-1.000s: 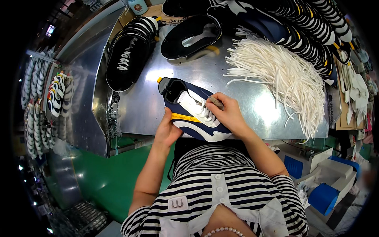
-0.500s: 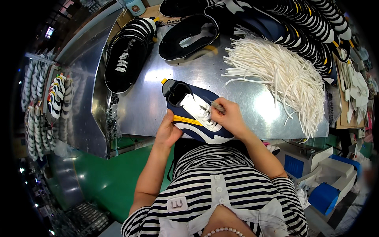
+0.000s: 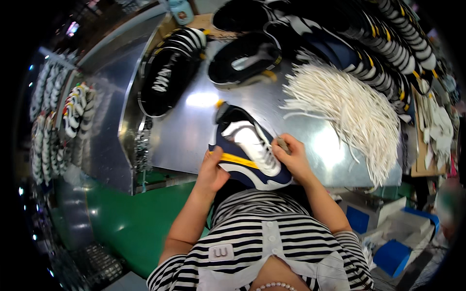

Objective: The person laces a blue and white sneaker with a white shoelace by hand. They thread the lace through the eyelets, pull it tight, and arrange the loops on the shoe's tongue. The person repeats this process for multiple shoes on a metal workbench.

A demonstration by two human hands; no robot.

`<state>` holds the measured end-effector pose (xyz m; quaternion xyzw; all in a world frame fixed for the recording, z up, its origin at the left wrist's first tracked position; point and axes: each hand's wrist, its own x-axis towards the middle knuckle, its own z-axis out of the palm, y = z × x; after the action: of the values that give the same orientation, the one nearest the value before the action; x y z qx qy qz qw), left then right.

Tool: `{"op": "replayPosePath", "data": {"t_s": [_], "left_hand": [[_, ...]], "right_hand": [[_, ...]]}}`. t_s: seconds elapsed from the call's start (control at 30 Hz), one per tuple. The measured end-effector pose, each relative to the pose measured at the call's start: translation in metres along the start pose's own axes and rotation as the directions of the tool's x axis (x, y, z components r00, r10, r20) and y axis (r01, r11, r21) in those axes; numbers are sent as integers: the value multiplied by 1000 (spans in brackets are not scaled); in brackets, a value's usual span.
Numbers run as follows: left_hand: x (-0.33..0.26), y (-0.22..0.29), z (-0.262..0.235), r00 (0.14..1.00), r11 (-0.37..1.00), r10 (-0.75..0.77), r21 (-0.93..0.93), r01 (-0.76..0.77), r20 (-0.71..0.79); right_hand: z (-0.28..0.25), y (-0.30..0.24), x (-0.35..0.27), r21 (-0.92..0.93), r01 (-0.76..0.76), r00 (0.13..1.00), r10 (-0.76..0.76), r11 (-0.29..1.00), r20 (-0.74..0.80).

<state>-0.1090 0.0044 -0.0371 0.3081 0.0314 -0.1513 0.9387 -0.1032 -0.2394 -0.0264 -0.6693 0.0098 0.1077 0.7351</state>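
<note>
A navy shoe upper (image 3: 250, 145) with a white tongue, white lacing and a yellow side stripe lies at the bench's near edge, heel end pointing away from me. My left hand (image 3: 211, 172) is closed on its left side, thumb on top near the yellow stripe. In the pinched fingers of my right hand (image 3: 295, 157) is a small tool with a short greyish handle (image 3: 282, 144) and a thin tip, beside the lacing on the shoe's right side. Motion blur softens the shoe, so the lace ends are unclear.
White laces (image 3: 344, 106) lie in a big heap on the metal bench (image 3: 184, 140) at right. Black shoe uppers (image 3: 167, 80) stand at far left, another (image 3: 242, 60) at far middle. Stacked uppers (image 3: 388, 72) fill the far right. A light-blue container (image 3: 181, 12) stands at the back.
The whole view has shifted, so the bench things appear further right and lower. My right hand with the tool has drawn slightly away from the lacing. My left hand still holds the shoe upper.
</note>
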Motion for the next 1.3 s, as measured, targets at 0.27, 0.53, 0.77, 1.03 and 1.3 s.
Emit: {"op": "replayPosePath", "data": {"t_s": [0.27, 0.53, 0.77, 1.03, 1.3], "left_hand": [[64, 151, 42, 903, -402, 425, 908, 121, 68], [282, 173, -67, 852, -814, 307, 581, 4, 425], [247, 117, -38, 656, -507, 597, 851, -136, 461], [235, 106, -71, 626, -67, 756, 974, -217, 191], [50, 8, 115, 608, -564, 203, 599, -568, 768]], "right_hand": [[-54, -11, 45, -891, 137, 850, -514, 434, -119], [-72, -11, 41, -929, 166, 905, -425, 331, 10], [-23, -27, 22, -303, 87, 992, -110, 949, -61], [39, -93, 1, 437, -165, 848, -99, 884, 521], [-48, -36, -68, 336, -67, 997, 76, 940, -14]]}}
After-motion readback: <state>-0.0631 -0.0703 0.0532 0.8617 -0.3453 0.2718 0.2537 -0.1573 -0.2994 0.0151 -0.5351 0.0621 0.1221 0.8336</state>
